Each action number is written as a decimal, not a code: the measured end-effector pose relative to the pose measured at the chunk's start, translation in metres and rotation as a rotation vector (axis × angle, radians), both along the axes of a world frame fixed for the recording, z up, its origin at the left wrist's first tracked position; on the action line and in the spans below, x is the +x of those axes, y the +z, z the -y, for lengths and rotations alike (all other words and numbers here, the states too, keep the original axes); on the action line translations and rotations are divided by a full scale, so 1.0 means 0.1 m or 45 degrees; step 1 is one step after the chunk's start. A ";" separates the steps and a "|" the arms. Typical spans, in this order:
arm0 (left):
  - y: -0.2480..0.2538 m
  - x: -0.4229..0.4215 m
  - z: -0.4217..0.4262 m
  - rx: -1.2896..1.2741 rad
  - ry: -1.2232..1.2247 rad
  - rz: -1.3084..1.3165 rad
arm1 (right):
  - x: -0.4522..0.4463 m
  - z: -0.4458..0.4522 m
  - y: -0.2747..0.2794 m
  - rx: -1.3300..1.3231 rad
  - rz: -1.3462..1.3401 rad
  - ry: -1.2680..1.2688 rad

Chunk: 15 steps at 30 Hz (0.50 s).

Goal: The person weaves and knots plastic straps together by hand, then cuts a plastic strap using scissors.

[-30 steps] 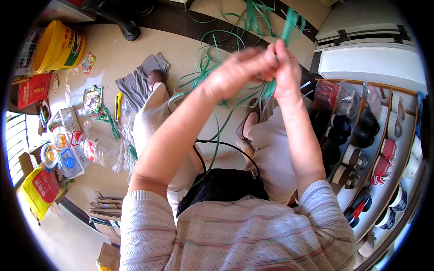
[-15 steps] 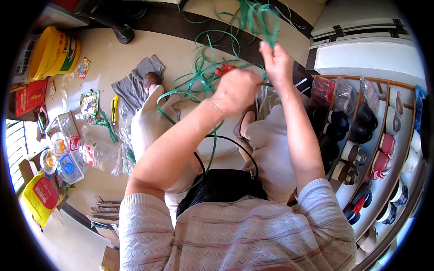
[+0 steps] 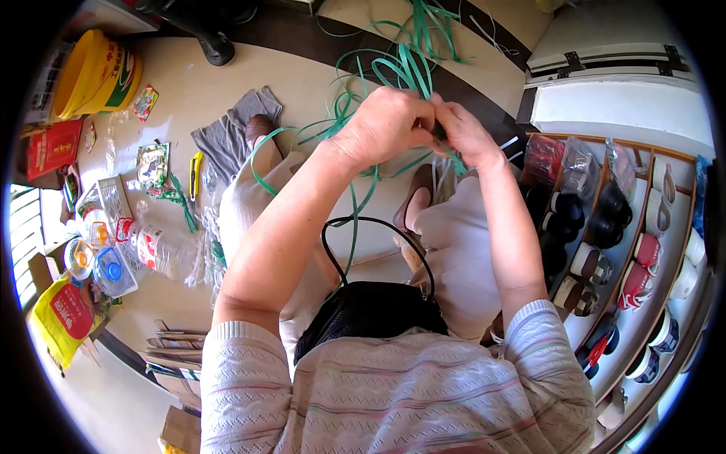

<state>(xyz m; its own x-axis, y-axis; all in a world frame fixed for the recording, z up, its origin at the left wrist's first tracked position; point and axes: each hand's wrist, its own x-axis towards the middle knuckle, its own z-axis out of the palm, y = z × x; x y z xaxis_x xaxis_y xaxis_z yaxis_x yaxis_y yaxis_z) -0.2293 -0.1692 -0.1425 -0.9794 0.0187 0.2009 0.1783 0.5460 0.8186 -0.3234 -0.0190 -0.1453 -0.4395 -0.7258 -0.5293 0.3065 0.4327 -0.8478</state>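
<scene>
Green plastic straps [image 3: 412, 69] run in loops from my hands across the floor in front of me. My left hand [image 3: 386, 130] is closed around the straps, its thumb and fingers bent toward the other hand. Right beside it, my right hand [image 3: 470, 138] pinches the same bundle, and a short green end sticks out below its fingers. The two hands touch or nearly touch, and the exact spot where they meet is partly covered by fingers. One strap hangs down past my left wrist to the black bag [image 3: 370, 318] on my lap.
On the right stands a shoe rack [image 3: 605, 250] with several pairs. At left are a yellow bucket [image 3: 94, 76], a yellow utility knife [image 3: 196, 174], a clear plastic jug [image 3: 162, 250] and a yellow bag [image 3: 64, 321]. A grey cloth [image 3: 227, 136] lies by my left foot; black boots [image 3: 208, 41] stand beyond.
My right hand has come down with the straps and now meets my left hand, which has shifted slightly up and left. The red thing behind my left hand is now hidden.
</scene>
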 end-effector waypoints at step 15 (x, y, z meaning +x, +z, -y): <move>-0.17 0.07 0.06 -0.155 -0.314 0.683 | -0.58 -0.54 0.24 -0.217 -0.412 -0.662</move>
<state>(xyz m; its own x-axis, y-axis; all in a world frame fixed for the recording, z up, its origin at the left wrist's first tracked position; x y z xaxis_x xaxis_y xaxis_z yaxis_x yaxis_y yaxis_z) -0.2222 -0.1748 -0.1591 -0.9073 0.2498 -0.3382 -0.1092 0.6368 0.7633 -0.3817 0.0352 -0.1209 -0.8756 -0.4368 -0.2064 0.1568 0.1472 -0.9766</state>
